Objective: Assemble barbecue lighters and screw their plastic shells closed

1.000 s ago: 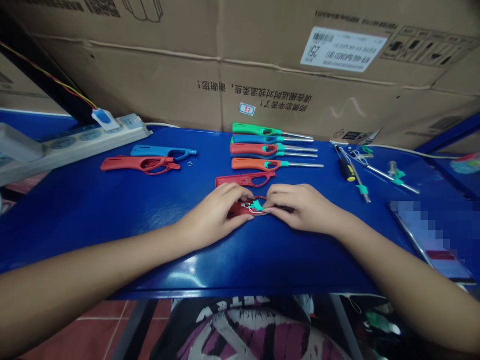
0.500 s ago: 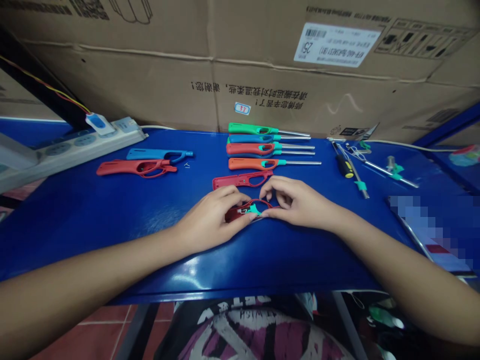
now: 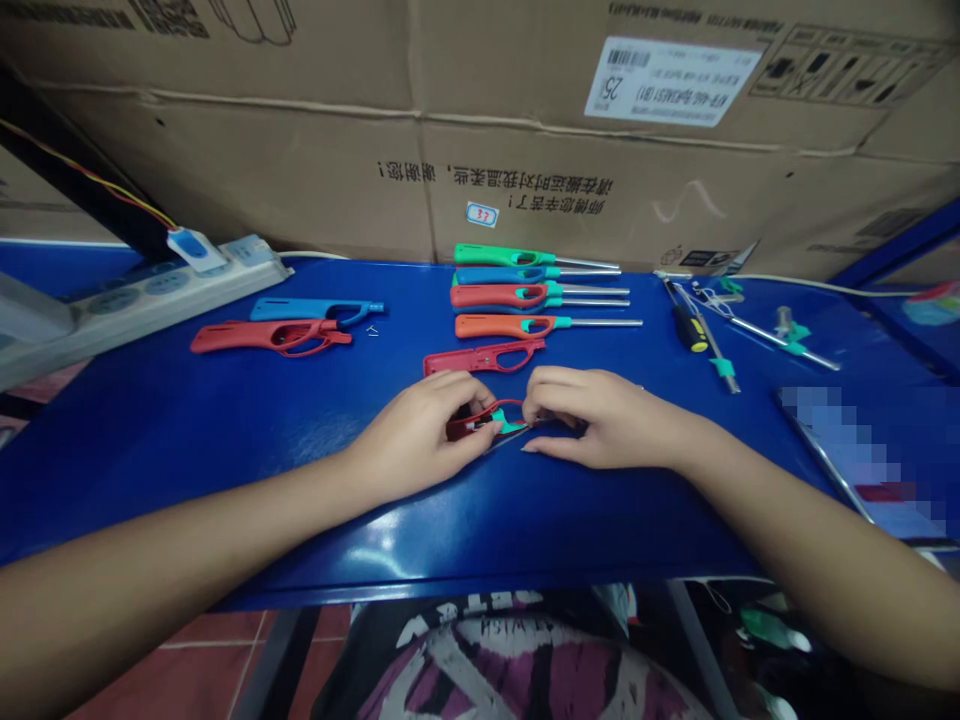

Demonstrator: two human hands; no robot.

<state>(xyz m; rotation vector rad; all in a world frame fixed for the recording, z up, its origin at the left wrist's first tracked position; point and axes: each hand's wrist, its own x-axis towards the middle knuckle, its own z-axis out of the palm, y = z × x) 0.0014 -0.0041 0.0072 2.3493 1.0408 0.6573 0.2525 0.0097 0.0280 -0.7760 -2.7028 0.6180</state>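
Observation:
My left hand (image 3: pixel 420 425) is closed round the rear of an open red lighter casing half (image 3: pixel 510 405), with its thumb along the near side. Inside the casing sits a green trigger piece (image 3: pixel 501 422) beside small dark and metal parts, partly covered by my fingers. My right hand (image 3: pixel 592 415) curls over the casing's front end. A thin metal rod (image 3: pixel 511 438) slants along the near side of the casing into the right hand's fingers, its middle hidden. Just beyond both hands lies another red casing half (image 3: pixel 480 358), inner side up.
Assembled lighters, including an orange one (image 3: pixel 495 326), lie in a row behind. Blue (image 3: pixel 300 308) and red (image 3: pixel 247 337) casings lie left, near a power strip (image 3: pixel 150 290). A screwdriver (image 3: pixel 690 328) and metal tubes (image 3: pixel 765 340) are at right. A cardboard box (image 3: pixel 300 150) stands behind.
My right thumb has come away from the casing and moved down, and more of the thin rod shows between the hands. My left hand keeps its hold.

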